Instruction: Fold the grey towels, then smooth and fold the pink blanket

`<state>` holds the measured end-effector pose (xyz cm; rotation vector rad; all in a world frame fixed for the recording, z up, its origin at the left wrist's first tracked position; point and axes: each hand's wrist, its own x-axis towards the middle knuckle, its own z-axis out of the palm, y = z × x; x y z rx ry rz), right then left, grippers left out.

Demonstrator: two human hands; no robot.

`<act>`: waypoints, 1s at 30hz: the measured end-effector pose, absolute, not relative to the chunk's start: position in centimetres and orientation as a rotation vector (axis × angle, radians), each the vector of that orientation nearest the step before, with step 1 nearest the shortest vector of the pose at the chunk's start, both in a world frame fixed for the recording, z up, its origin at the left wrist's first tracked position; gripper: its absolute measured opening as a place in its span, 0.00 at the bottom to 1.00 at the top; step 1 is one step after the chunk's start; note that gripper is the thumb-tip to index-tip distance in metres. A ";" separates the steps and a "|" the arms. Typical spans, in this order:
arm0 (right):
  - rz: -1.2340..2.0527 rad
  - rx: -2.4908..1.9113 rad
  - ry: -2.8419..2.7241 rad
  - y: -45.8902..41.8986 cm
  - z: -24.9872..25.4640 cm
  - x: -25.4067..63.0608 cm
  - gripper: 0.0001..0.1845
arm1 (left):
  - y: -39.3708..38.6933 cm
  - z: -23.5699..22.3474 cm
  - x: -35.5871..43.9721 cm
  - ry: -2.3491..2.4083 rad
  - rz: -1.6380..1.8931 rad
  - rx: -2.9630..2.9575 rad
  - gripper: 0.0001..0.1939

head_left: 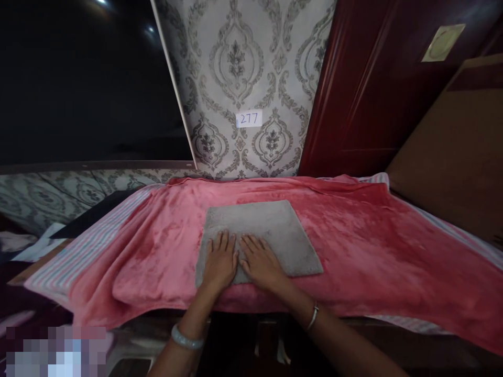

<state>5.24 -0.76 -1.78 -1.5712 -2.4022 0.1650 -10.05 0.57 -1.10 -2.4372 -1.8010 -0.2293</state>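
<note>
A grey folded towel lies flat on a pink blanket that covers the table. My left hand rests palm down on the towel's near left part, fingers stretched out and together. My right hand lies flat right beside it, also on the towel's near edge, fingers extended. The two hands nearly touch. Neither holds anything. A pale bangle circles my left wrist and a thin silver one my right.
A striped cloth shows under the blanket at the left and right edges. Patterned wallpaper with a label "277" stands behind, a dark red door to the right, a brown board at far right, a dark screen at left.
</note>
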 end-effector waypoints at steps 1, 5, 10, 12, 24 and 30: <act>0.160 -1.620 -2.387 -0.9 -2.0 6.5 0.33 | 0.6 -1.1 -10.2 -1.798 -0.225 -2.434 0.28; 0.072 -1.919 -2.203 -1.9 -3.4 13.1 0.36 | 0.8 -1.1 -10.2 -1.789 -0.252 -2.421 0.28; 0.002 -2.099 -2.023 -3.4 -5.2 19.0 0.35 | 0.7 -1.3 -10.1 -1.792 -0.274 -2.417 0.28; -0.024 -2.127 -2.000 -3.2 -4.7 19.4 0.34 | 0.7 -1.3 -10.1 -1.788 -0.281 -2.413 0.28; 0.169 -1.629 -2.397 7.5 1.5 7.7 0.32 | 1.1 -1.4 -10.4 -1.773 -0.264 -2.381 0.28; 0.139 -2.005 -2.183 10.8 0.5 14.0 0.33 | 1.2 -1.7 -10.5 -1.757 -0.254 -2.382 0.28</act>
